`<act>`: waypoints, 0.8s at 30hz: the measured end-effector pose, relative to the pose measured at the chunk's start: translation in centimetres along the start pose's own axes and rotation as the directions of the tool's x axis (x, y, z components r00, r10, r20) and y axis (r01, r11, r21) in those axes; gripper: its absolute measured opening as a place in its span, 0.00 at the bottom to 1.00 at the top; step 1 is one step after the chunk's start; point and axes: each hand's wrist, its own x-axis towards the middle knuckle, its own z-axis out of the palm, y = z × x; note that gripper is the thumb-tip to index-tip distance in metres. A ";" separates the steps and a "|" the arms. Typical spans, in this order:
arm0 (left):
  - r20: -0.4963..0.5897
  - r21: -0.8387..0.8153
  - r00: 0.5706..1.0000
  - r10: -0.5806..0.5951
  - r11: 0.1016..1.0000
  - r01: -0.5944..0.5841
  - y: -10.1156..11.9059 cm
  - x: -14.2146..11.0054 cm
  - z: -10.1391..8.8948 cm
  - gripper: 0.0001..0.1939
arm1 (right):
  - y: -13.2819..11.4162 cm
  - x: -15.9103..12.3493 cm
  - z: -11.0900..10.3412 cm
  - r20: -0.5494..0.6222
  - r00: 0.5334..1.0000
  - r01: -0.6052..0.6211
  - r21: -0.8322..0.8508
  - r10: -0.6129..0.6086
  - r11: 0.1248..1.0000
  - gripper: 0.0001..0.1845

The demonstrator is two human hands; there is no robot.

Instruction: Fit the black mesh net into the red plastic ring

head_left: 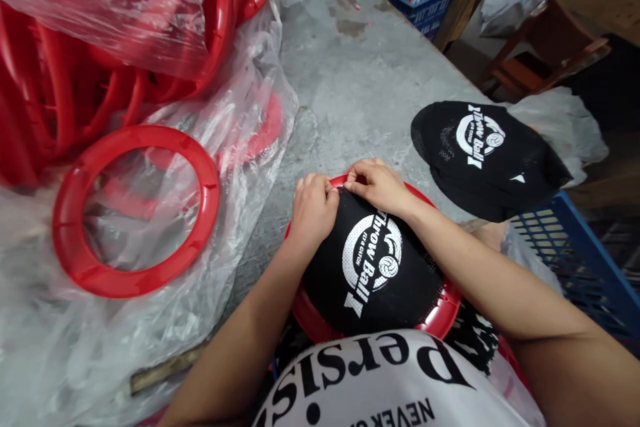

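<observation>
Far to the left of the hands lies one loose red ring [136, 211] on plastic sheeting, with a bagged heap of red rings [100, 33] beyond it, too many to count; the left hand [313, 208] and right hand [379, 185] pinch, side by side, the far edge of one black mesh net [373, 273] printed "Throw Ball", stretched over one red hoop [440, 317] directly below them, on the grey surface [360, 80]; a stack of printed nets [487, 157] sits to the right, nearer the right hand.

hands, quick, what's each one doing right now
Left hand: fingers shut, pinching the black mesh edge at the red ring.
Right hand: shut on the same edge.
</observation>
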 end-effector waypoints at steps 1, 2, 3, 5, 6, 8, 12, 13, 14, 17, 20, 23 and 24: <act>0.001 0.001 1.000 -0.001 1.000 0.001 0.0 0.0 0.0 0.09 | 0.0 0.0 0.0 -0.002 1.000 -0.003 0.000 0.003 1.000 0.08; 0.002 0.001 1.000 -0.003 1.000 0.003 0.0 0.0 0.0 0.09 | 0.0 0.0 0.0 -0.003 1.000 -0.005 -0.001 0.005 1.000 0.08; 0.004 0.001 1.000 -0.004 1.000 0.004 0.0 0.0 0.0 0.09 | 0.0 0.0 0.0 -0.001 1.000 -0.007 0.000 0.007 1.000 0.08; 0.007 -0.002 1.000 -0.002 1.000 0.002 0.0 0.0 0.0 0.09 | 0.0 0.0 0.0 0.002 1.000 -0.014 -0.001 0.014 1.000 0.08; 0.007 -0.003 1.000 0.001 1.000 -0.001 -0.1 0.0 0.0 0.08 | -0.1 0.0 -0.1 0.003 1.000 -0.017 -0.001 0.017 1.000 0.08; 0.009 -0.005 1.000 0.004 1.000 -0.004 -0.1 0.0 0.0 0.08 | -0.1 0.0 -0.1 0.008 1.000 -0.021 0.005 0.021 1.000 0.08; 0.022 -0.006 1.000 -0.004 1.000 0.004 0.0 0.1 0.0 0.08 | -0.1 0.1 -0.2 0.023 0.999 -0.029 0.015 0.029 0.999 0.09; 0.023 -0.001 1.000 -0.009 1.000 0.009 0.0 0.1 0.0 0.08 | -0.1 0.1 -0.2 0.022 0.999 -0.032 0.009 0.032 0.999 0.09; 0.022 0.006 1.000 -0.013 1.000 0.013 0.0 0.1 0.0 0.08 | -0.2 0.1 -0.2 0.021 0.999 -0.035 0.002 0.035 0.999 0.09; 0.021 0.030 1.000 -0.020 0.999 0.020 0.1 0.2 0.0 0.08 | -0.3 0.1 -0.3 0.020 0.999 -0.039 -0.015 0.040 0.999 0.10; 0.022 0.050 0.999 -0.026 0.998 0.025 0.2 0.2 0.0 0.08 | -0.4 0.1 -0.3 0.021 0.999 -0.046 -0.017 0.047 0.999 0.09; 0.014 0.062 0.999 -0.037 0.997 0.037 0.2 0.2 0.0 0.08 | -0.5 0.1 -0.3 0.015 0.998 -0.053 -0.023 0.053 0.998 0.09; 0.012 0.064 0.999 -0.040 0.997 0.039 0.2 0.2 0.0 0.08 | -0.5 0.1 -0.3 0.014 0.998 -0.053 -0.027 0.053 0.998 0.08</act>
